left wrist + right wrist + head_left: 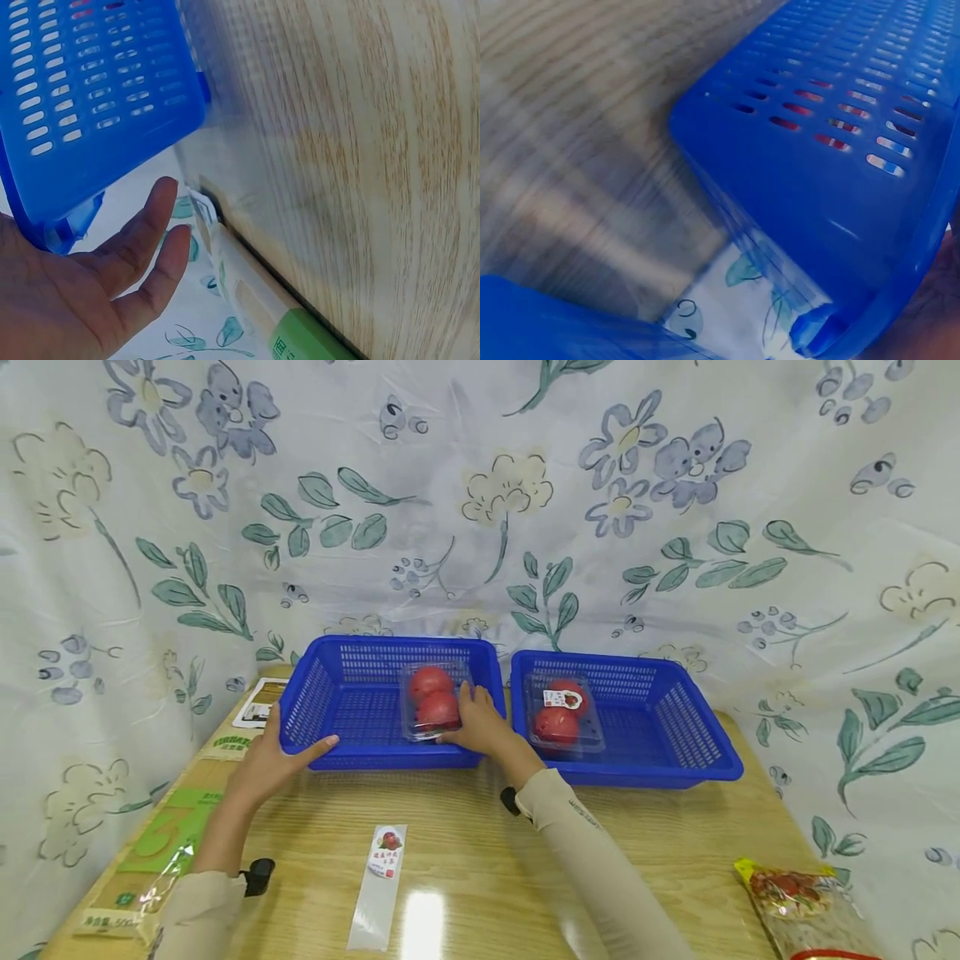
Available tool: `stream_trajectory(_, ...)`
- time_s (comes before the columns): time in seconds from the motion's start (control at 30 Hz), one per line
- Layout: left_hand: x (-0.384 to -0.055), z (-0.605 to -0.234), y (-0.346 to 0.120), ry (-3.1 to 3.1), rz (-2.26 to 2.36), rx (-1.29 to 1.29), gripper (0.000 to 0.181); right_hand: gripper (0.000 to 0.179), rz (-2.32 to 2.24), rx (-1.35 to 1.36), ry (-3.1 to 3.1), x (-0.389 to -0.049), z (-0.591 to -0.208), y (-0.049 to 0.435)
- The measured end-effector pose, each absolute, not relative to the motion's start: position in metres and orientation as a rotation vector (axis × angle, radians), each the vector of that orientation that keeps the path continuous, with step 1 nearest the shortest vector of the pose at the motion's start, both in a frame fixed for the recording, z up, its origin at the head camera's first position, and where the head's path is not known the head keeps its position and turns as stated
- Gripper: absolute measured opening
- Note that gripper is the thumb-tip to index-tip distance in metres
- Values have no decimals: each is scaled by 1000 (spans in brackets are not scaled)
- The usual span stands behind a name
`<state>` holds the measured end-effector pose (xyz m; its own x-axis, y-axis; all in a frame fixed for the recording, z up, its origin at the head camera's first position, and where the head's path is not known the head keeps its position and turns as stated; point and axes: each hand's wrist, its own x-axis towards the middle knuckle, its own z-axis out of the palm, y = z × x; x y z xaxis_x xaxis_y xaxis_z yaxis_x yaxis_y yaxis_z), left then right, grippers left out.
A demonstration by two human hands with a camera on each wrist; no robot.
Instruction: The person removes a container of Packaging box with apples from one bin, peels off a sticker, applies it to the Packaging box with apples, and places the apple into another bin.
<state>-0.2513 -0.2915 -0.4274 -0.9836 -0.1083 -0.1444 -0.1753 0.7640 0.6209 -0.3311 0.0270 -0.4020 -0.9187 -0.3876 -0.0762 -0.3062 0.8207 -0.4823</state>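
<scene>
Two blue plastic baskets stand side by side. Inside the left basket (pixel 360 758) is a clear plastic box (pixel 408 693) with two round red fruits. My right hand (pixel 483 718) reaches over the front rim and grips this box by its right side, thumb at the near edge. At the left basket's front left corner is my left hand (pixel 270 760), thumb by the rim and fingers outside; in the left wrist view the fingers (pixel 154 285) are extended, apart from the wall. The right basket (pixel 637 770) holds a similar fruit box (pixel 558 718) with a white label.
A backing strip (pixel 371 893) with one fruit sticker lies on the wooden table (pixel 465 852). Left are a green-marked food packet (pixel 161 835) and a white card (pixel 258 703); a yellow-topped packet (pixel 810 910) lies front right. A floral curtain (pixel 480 510) hangs behind the baskets.
</scene>
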Motion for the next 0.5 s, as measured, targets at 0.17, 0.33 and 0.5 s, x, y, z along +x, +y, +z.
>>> stream_trajectory(0.17,-252,-431,-291,2856,1084,-241,124,112,-695,-477,2827,-341,-400,19)
stream_trajectory(0.33,-253,-432,-291,2862,1125,-253,125,115,-750,-386,2799,-350,-402,13)
stream_trajectory(0.5,-252,-432,-290,2858,1145,-253,125,116,-863,-282,2822,-353,-409,7)
